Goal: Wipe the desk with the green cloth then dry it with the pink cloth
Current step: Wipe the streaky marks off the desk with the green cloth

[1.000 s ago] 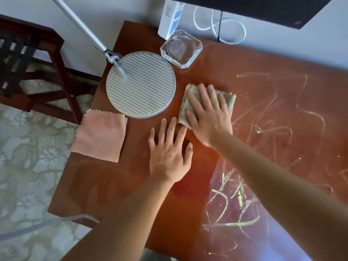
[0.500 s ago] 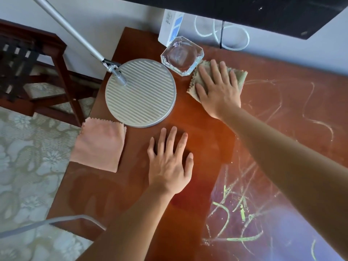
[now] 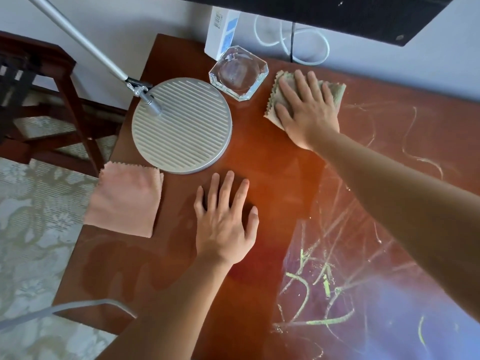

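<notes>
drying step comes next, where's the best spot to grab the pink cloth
Pinch the pink cloth by its left edge, coming from the desk's left side: that edge seems to overhang the desk, so fingers can slip under. The free left hand, flat on the desk, is nearest.

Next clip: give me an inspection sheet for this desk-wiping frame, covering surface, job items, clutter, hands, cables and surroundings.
Surface: wooden desk, streaked with pale and greenish marks on its right part; the left part looks clean.
Job's things: green cloth flat under the right hand near the back edge; pink cloth folded at the left edge, untouched.
Clutter: round ribbed lamp base; glass dish; white box.
Hands: right hand pressed flat on the green cloth; left hand flat on bare desk, empty.
Cables: white cable coiled behind the desk.
Surroundings: wooden chair; patterned carpet.
</notes>
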Motion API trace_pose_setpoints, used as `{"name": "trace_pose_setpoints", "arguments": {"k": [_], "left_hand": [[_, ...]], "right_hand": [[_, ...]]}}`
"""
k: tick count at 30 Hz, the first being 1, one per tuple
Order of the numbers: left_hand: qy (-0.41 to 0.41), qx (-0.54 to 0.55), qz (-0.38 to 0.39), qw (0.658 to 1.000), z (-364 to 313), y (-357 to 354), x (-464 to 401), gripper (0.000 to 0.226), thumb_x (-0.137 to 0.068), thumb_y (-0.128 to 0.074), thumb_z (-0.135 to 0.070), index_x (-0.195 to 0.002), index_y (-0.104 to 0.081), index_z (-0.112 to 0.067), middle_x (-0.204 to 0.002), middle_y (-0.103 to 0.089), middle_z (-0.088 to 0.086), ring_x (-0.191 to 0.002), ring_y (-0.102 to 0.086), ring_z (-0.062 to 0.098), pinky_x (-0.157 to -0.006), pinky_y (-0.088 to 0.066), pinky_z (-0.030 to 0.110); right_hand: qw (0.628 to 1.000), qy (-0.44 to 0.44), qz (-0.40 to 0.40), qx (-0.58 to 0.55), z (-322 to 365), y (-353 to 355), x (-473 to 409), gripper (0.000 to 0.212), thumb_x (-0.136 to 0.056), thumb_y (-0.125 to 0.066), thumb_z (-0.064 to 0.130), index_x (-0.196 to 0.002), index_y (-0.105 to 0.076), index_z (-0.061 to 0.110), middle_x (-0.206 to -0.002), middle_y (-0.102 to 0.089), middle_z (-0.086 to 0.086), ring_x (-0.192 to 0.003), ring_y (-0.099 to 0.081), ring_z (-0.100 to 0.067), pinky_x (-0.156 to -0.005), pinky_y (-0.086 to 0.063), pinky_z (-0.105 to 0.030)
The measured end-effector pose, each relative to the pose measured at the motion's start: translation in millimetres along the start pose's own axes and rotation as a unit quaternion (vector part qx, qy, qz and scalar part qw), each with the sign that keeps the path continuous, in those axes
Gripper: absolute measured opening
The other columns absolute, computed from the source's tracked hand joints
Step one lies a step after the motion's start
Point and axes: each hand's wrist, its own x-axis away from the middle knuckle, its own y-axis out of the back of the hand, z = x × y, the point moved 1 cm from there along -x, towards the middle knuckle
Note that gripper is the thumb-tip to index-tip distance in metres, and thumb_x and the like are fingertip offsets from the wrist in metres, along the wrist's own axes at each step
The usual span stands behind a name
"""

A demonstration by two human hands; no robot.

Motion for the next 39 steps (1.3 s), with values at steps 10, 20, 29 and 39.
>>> {"name": "trace_pose_setpoints", "arguments": {"k": [10, 20, 29, 39], "left_hand": [[0.003, -0.007, 0.014, 1.000, -2, 3, -1, 0.059, -0.101, -0.031, -0.053, -0.153, -0.040, -0.025, -0.163, -0.034, 0.009, -0.153, -0.025, 0.033, -0.122, -0.019, 0.061], [0.000, -0.005, -0.006, 1.000, 0, -1, 1, 0.058, -0.101, -0.034, -0.051, -0.152, -0.041, -0.025, -0.163, -0.035, 0.009, -0.153, -0.025, 0.033, -0.122, -0.015, 0.058], [0.001, 0.000, -0.008, 1.000, 1, -3, 1, 0.058, -0.101, -0.033, -0.052, -0.152, -0.041, -0.025, -0.163, -0.034, 0.009, -0.153, -0.024, 0.033, -0.122, -0.016, 0.059], [0.000, 0.003, -0.018, 1.000, 2, -4, 1, 0.057, -0.101, -0.035, -0.051, -0.152, -0.040, -0.025, -0.162, -0.035, 0.008, -0.153, -0.025, 0.033, -0.122, -0.018, 0.059]], "right_hand": [[0.998, 0.057, 0.009, -0.006, 30, -21, 102, 0.066, -0.104, -0.006, 0.061, -0.164, -0.004, 0.033, -0.173, -0.002, -0.004, -0.159, 0.005, -0.028, -0.128, -0.002, -0.051], [1.000, 0.004, -0.003, -0.007, -25, 1, 23, 0.071, -0.098, -0.003, 0.065, -0.163, -0.007, 0.038, -0.173, 0.000, -0.001, -0.159, 0.005, -0.025, -0.128, 0.000, -0.048], [1.000, -0.005, 0.001, -0.017, -18, -2, 50, 0.067, -0.101, -0.006, 0.062, -0.163, -0.004, 0.036, -0.173, -0.001, -0.003, -0.159, 0.004, -0.028, -0.128, -0.002, -0.050], [0.998, 0.059, 0.018, -0.004, -5, -20, 112, 0.065, -0.103, -0.004, 0.063, -0.163, -0.005, 0.039, -0.172, -0.001, -0.001, -0.159, 0.005, -0.026, -0.127, 0.002, -0.048]]}}
